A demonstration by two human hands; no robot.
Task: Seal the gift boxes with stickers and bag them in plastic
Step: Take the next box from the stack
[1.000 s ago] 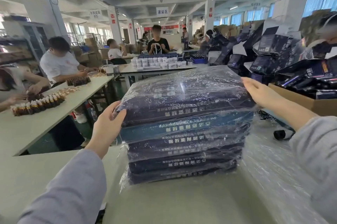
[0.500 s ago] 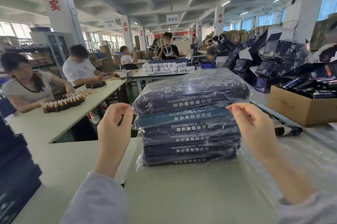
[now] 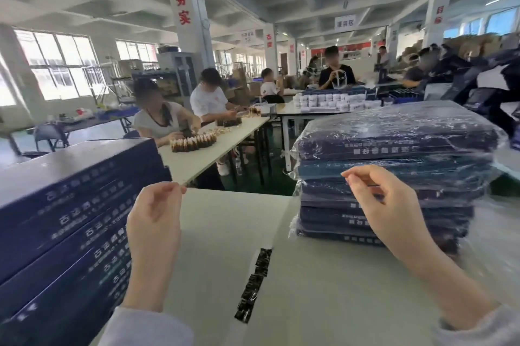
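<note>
**Navy boxes standing on both sides of the hands**

Navy gift boxes are sitting in two stacks on the pale surface (image 3: 323,303). The bagged stack (image 3: 394,148), wrapped in clear crinkled plastic, is lying just behind the right hand (image 3: 388,210). The unbagged stack (image 3: 70,219) is standing just outside the left hand (image 3: 153,233). White Chinese lettering is running along the box edges, upside down on the bagged ones and too blurred to read.

Both hands are hovering above the surface, each with thumb and forefinger pinching together and the other fingers curling. Whether they are gripping thin film cannot be told. A strip of dark stickers (image 3: 254,283) is lying on the surface between the wrists.

Beyond the left hand, people are working at a long table over rows of brown bottles (image 3: 194,143). A pillar (image 3: 197,36) is carrying red characters, the upper one 务. Beyond the right hand, another pillar (image 3: 438,14) is showing 目标 in red. White jars (image 3: 332,99) are lining a farther table.
</note>
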